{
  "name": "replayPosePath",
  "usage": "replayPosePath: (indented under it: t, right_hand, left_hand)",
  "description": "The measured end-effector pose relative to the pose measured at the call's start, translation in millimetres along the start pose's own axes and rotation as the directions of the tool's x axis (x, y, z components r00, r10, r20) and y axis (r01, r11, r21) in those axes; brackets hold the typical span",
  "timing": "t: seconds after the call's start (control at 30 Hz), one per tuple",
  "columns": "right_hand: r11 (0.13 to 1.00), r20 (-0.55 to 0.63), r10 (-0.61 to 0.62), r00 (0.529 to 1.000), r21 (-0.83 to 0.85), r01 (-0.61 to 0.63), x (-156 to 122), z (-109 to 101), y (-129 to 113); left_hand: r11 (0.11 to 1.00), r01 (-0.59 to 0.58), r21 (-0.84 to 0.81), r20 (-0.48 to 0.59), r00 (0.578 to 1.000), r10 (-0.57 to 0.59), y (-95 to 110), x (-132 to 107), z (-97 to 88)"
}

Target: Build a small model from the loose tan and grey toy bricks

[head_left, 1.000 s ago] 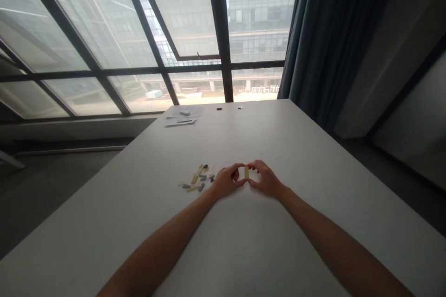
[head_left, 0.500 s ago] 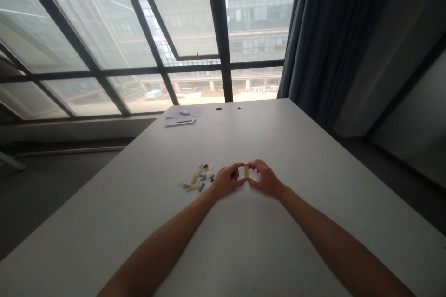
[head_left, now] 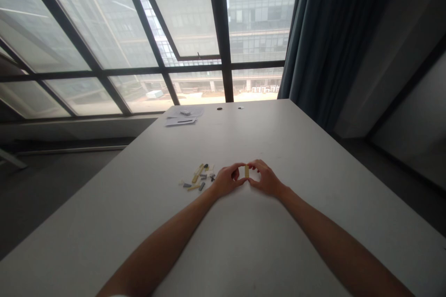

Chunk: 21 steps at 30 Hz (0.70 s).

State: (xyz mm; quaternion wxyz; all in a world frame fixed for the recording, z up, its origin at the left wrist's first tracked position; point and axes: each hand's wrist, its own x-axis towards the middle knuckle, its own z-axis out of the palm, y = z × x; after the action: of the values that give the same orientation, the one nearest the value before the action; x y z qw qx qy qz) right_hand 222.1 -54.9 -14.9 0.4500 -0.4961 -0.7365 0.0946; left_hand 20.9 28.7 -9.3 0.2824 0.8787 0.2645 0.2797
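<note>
A small tan building brick (head_left: pixel 246 171) stands upright lengthwise between my two hands, above the white table (head_left: pixel 223 241). My left hand (head_left: pixel 228 179) pinches it from the left, thumb at its lower end and fingertip at its upper end. From the right, my right hand (head_left: pixel 266 178) grips the same ends with thumb and index finger. Just left of my left hand lies a loose pile of tan, grey, white and black bricks (head_left: pixel 197 174). Part of that pile may be hidden behind the left hand.
Papers (head_left: pixel 181 121) with a small item on top lie at the table's far left corner. A dark round grommet (head_left: pixel 219 109) and a small white piece (head_left: pixel 240 108) are near the far edge. Windows stand beyond, with a dark blue curtain (head_left: pixel 313 46) at right.
The view has shifted very slightly. Both hands keep their hold on the tan brick, and the pile lies as before.
</note>
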Motion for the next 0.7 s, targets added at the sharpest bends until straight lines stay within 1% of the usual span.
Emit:
replayPosePath:
  t: [0.17,0.7]
  right_hand:
    - [1.000,-0.004,-0.006,1.000,0.004,0.006,-0.2,-0.1,0.8]
    - [1.000,-0.008,-0.001,1.000,0.000,0.001,-0.6,0.3,0.6]
  left_hand:
    - [1.000,-0.010,-0.011,-0.012,1.000,0.010,0.1,0.2,0.3]
    - [1.000,-0.008,-0.005,0.002,1.000,0.008,0.6,0.5,-0.4]
